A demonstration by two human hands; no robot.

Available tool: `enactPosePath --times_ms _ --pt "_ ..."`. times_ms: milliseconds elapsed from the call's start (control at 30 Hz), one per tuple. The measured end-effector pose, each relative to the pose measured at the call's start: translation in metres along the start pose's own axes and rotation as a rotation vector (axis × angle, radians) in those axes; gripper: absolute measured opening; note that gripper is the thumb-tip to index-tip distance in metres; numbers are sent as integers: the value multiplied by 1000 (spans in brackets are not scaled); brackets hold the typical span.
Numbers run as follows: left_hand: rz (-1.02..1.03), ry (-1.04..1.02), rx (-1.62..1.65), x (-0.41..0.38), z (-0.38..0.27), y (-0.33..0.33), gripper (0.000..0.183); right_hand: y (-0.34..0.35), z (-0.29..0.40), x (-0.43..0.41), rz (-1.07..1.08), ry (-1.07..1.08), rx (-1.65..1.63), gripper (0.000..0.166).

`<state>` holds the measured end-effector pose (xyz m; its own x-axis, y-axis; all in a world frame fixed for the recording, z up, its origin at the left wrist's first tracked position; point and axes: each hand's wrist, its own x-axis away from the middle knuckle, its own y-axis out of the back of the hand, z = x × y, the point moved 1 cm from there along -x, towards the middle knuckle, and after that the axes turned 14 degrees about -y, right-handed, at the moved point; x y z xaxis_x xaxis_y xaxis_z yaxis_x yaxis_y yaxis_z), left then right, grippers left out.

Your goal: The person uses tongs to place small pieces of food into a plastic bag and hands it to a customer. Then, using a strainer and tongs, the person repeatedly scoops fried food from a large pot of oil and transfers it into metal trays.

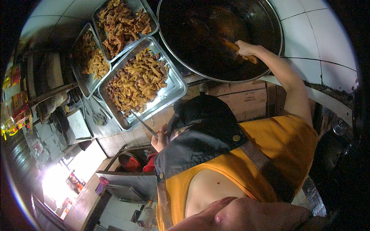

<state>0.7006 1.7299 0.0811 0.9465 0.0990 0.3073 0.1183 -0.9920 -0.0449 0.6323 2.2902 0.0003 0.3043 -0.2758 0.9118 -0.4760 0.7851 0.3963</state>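
My right hand (244, 49) grips a wooden handle (229, 44) over a big round metal pan (185, 65). The handle's far end fades into the dark contents of the pan, where brownish lumps show dimly. At my waist, my left hand (159, 142), partly hidden by the black apron (202, 138), holds a slim metal utensil (144, 124). That utensil's far end meets the near corner of a rectangular steel tray (173, 88). Yellow-brown cooked meat pieces (138, 83), with darker rounded pieces among them, fill much of this tray.
Behind it, another steel tray (154, 21) holds browned meat; a third tray (89, 86) holds paler pieces. Cardboard boxes (242, 104) stand below the pan. A red container (130, 163) sits lower left. White tiled wall (332, 34) rises at right.
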Motion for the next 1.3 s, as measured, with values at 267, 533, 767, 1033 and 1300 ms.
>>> enactPosePath --times_ms 267,533,767,1033,1300 --pt "47 -54 -166 -8 -12 2 23 11 -35 -13 342 -160 -242 56" --pt "-124 19 67 -1 -4 -1 22 -44 -32 -24 793 -162 -910 23" --pt "-10 55 -55 -12 -24 -10 21 -71 -13 -44 982 -99 -1282 16" --pt "-42 4 -144 -7 -36 -7 20 -65 -10 -62 914 191 -965 33" --pt "-28 1 -56 4 -25 -9 21 -50 -44 -90 1004 280 -861 26"
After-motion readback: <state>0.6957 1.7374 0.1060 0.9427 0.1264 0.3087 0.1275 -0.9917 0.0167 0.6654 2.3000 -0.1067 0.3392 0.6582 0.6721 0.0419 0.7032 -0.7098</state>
